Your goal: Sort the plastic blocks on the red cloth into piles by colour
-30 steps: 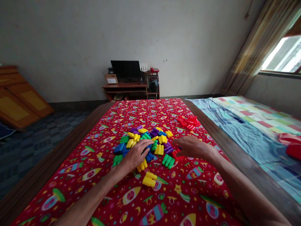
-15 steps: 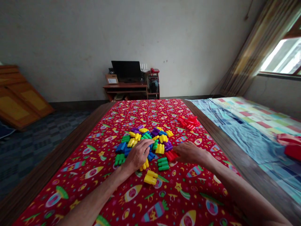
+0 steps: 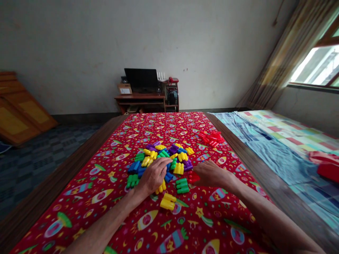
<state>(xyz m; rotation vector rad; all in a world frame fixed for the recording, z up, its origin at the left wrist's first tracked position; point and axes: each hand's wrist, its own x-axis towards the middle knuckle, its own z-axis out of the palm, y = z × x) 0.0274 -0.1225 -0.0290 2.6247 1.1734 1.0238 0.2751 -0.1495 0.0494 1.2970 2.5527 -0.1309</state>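
My left hand rests over the near part of a mixed pile of plastic blocks, its fingers loosely stretched and nothing seen in them. Blue blocks, green blocks, yellow blocks and purple blocks lie around it. To the right of the pile, my right hand has its fingers closed on a red block, partly hidden by the hand. A green block lies just left of that red one. Nearer to me is a yellow block.
Farther back on the right, several red blocks form a separate heap. A red patterned cloth covers the table, with dark wooden edges showing. Beyond stands a desk with a monitor. A bed is at right.
My right hand has closed over the red block and covers more of it, the block having shifted slightly toward the hand. My left hand stays on the pile. The view has shifted slightly.
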